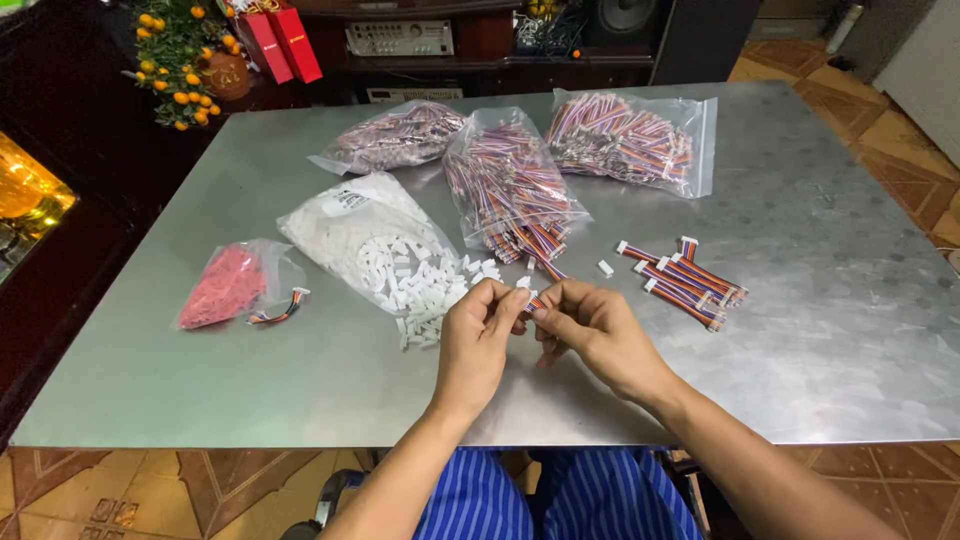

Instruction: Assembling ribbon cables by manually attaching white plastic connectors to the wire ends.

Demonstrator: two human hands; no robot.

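Above grey metal desk (820, 300), head view: left hand (478, 340) and right hand (592, 330) meet mid-desk, fingertips pinched shut on short striped multicolour wire lead (531, 303). Lead looks light, limp, small; best held near plug end. Loose white plastic connector housings (420, 290) just left, finished leads (685, 280) right.
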